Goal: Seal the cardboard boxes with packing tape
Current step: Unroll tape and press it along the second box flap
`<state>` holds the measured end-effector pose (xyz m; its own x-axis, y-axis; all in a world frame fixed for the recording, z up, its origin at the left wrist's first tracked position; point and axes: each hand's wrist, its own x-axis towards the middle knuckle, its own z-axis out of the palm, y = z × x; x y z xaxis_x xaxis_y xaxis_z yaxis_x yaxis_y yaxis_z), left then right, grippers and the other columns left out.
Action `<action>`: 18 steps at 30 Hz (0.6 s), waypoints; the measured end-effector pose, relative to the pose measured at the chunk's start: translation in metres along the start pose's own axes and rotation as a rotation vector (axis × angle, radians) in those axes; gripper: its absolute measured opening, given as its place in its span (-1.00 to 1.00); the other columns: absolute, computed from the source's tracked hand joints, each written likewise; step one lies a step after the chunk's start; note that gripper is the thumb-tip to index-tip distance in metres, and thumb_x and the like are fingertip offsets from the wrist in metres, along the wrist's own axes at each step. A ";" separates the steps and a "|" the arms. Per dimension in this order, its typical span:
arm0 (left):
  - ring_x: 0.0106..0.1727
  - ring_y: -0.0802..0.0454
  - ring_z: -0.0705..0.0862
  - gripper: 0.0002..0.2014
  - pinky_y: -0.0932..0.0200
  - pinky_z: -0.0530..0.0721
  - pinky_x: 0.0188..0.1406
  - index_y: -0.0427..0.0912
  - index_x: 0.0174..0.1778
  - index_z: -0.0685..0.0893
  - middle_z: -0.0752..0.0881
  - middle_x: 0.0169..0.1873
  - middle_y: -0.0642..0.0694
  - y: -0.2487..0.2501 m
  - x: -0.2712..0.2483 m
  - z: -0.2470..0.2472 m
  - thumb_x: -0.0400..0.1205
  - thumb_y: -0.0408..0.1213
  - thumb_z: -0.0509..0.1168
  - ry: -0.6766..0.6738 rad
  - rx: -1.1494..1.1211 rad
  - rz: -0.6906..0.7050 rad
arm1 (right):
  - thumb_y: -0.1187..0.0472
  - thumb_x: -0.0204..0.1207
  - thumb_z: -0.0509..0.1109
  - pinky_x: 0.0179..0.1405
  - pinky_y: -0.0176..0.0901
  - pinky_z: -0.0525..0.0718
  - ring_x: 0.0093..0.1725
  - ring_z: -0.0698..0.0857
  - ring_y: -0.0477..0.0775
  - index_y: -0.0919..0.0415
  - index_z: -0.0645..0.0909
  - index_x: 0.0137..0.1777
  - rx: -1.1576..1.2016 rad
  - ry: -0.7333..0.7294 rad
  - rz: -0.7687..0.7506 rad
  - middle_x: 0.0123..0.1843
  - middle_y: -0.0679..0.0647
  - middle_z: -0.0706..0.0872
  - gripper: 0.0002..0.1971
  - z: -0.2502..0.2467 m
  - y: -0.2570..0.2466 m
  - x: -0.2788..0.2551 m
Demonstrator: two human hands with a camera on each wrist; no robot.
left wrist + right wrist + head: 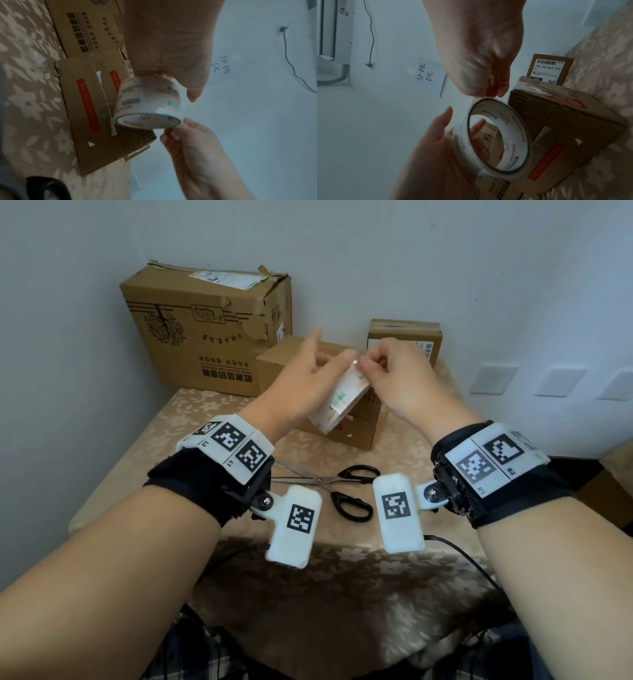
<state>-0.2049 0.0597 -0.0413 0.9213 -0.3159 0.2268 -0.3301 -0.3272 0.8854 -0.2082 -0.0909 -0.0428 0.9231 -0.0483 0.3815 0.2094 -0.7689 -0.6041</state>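
A roll of clear printed packing tape (342, 402) is held in the air over a mid-sized cardboard box with orange stripes (359, 433). My left hand (305, 371) grips the roll from the left, and in the right wrist view one of its fingers (477, 128) reaches into the core. My right hand (373, 364) pinches the upper rim of the tape roll (149, 104) with curled fingertips. Whether a loose tape end is lifted cannot be made out. A large printed box (205, 337) stands behind at the left. A small labelled box (404, 337) is behind at the right.
Black-handled scissors (342, 487) lie open on the floral tablecloth (171, 440) in front of the striped box, between my wrists. The table stands in a corner, with walls behind and to the left. A black cable (462, 556) trails off the table's near right edge.
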 end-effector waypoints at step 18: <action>-0.73 0.23 0.56 -0.67 0.45 0.43 -0.75 -0.28 -0.23 0.71 0.68 -0.68 0.01 0.007 0.002 -0.003 0.70 -0.12 0.24 -0.164 0.108 -0.290 | 0.05 0.60 0.38 -0.10 -0.01 0.69 -0.34 0.70 -0.04 0.24 0.59 -0.21 0.194 -0.052 0.074 -0.30 0.08 0.67 -0.73 -0.013 0.005 0.015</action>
<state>-0.2044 0.0592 -0.0330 0.9376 -0.3319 -0.1036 -0.0876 -0.5137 0.8535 -0.1973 -0.1035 -0.0306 0.9526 -0.0637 0.2975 0.1938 -0.6268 -0.7547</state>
